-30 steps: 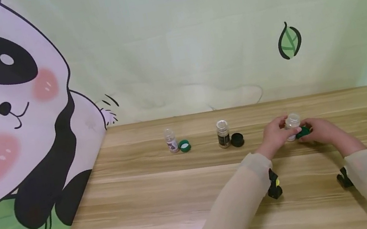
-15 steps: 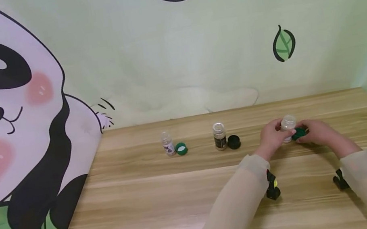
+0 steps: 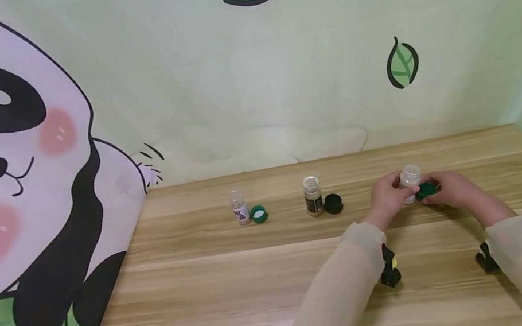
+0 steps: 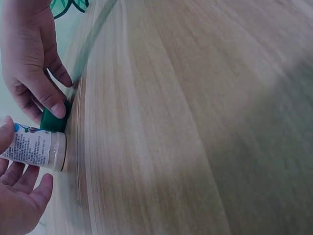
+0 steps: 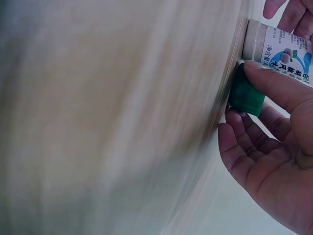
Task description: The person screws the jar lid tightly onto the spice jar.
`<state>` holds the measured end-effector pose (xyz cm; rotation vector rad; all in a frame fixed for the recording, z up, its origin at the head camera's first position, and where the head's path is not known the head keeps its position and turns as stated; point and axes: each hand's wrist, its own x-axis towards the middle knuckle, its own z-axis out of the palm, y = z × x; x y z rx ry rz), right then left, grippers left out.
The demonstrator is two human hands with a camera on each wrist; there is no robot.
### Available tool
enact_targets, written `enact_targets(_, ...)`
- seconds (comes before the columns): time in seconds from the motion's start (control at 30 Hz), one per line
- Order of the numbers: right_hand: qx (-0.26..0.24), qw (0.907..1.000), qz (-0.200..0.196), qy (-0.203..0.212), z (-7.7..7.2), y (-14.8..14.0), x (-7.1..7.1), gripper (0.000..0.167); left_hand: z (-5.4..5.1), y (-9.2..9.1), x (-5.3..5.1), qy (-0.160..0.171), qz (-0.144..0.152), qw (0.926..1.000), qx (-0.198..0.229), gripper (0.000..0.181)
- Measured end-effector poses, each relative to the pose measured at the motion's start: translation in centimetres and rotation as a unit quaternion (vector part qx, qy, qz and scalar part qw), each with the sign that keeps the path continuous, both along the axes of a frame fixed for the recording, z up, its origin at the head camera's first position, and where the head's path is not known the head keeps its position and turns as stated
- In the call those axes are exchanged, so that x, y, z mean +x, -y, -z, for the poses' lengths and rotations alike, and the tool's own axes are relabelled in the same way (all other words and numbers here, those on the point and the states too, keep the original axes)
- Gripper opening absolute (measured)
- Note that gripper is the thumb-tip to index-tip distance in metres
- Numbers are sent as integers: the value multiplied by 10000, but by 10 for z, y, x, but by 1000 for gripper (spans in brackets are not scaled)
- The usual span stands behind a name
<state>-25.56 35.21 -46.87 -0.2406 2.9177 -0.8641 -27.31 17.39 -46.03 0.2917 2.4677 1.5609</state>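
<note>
A clear spice jar without a lid stands upright on the table at the right. My left hand holds it between thumb and fingers. Its white printed label shows in the right wrist view, with pale contents near the base. Right beside the jar, a green cap sits at table level, pinched by my right hand. In the right wrist view the thumb lies over the cap, and the fingers are partly hidden behind it.
To the left on the wooden table stands a dark-labelled jar with a black cap beside it. Farther left are a small clear bottle and another green cap. A panda-printed backdrop borders the table.
The head view has shifted slightly. Both hands stay at the jar and the green cap, with little visible movement.
</note>
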Motion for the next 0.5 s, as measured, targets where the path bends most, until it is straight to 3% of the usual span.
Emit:
enact_targets(0.3,128,9998,119,121,-7,3,3,49,7,-1,-6,-214,93,9997,53,34)
enact_targets(0.5,153,9995,163,203,-9,5,4,47,4,-1,-4,8,-22,10000,18,35)
